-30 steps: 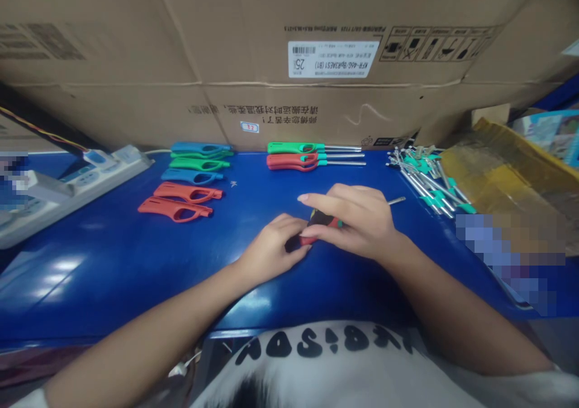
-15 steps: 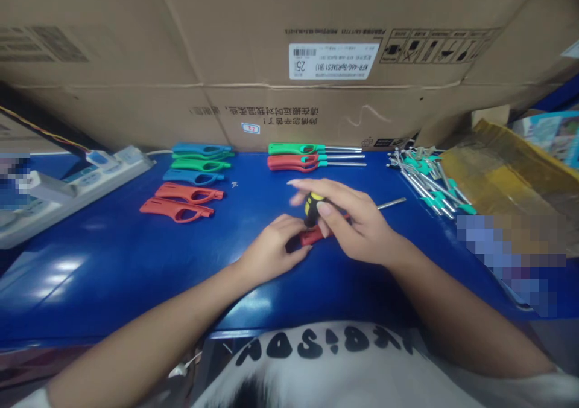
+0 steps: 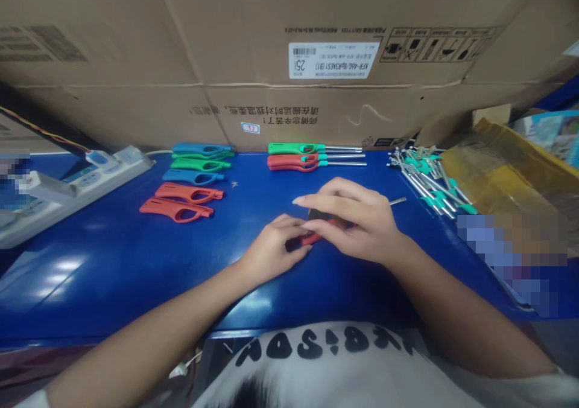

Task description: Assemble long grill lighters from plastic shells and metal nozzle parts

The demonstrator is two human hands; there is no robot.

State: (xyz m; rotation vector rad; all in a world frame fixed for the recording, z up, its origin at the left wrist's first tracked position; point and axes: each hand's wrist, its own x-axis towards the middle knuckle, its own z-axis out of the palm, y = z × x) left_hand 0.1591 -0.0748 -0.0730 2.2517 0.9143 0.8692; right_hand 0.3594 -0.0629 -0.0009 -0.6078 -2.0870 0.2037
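Both hands hold a long-nosed utility lighter (image 3: 316, 237) over the blue bench, low and near the middle. Its red handle shows between my fingers, and its dark body is mostly hidden under my right hand (image 3: 355, 222). The thin metal nozzle (image 3: 398, 201) sticks out to the right, beyond that hand. My left hand (image 3: 275, 243) pinches the handle's near end, with its fingertips close to my right fingers.
Coloured lighter handles (image 3: 190, 193) lie in a row at back left, and finished lighters (image 3: 312, 155) lie at back centre. A heap of metal tubes with green parts (image 3: 429, 181) sits at right. A power strip (image 3: 90, 181) lies at left, and a cardboard carton (image 3: 271, 64) stands behind the bench.
My right hand has come down over the lighter, covering the black and yellow part that showed earlier. The nozzle has swung slightly. My left hand has barely moved.
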